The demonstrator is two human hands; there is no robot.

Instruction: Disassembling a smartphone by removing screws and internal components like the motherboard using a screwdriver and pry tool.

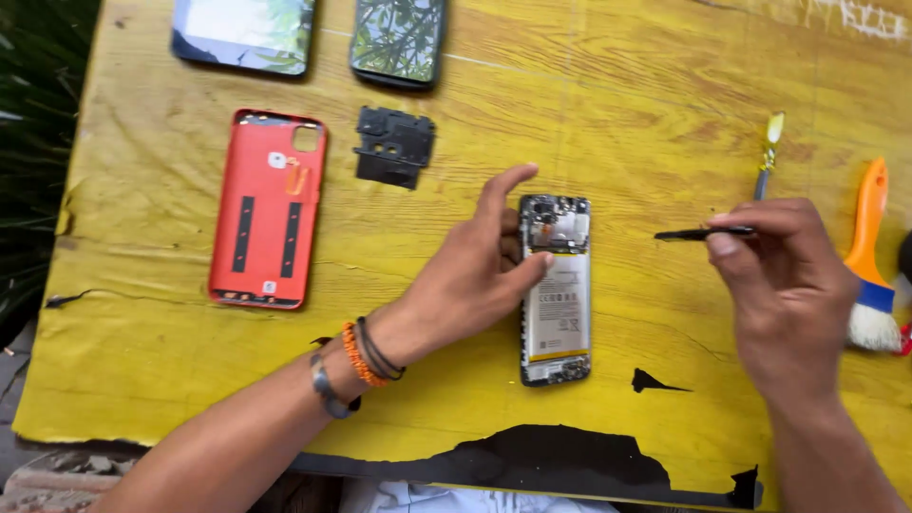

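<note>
Yellow table: opened phone under left hand.

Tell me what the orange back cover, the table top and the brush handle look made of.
Back cover: likely plastic, matte orange, moulded camera cutout.
Table top: wood, painted yellow; grain shows, paint is chipped to black at the near edge.
Brush handle: probably glossy orange plastic.

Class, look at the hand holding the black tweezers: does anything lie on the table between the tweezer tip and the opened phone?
Nothing visible does. The right hand holds the black tweezers with the tip pointing at the opened phone, and only bare yellow table lies between. The left hand rests on the phone's far edge, away from that gap.
</note>
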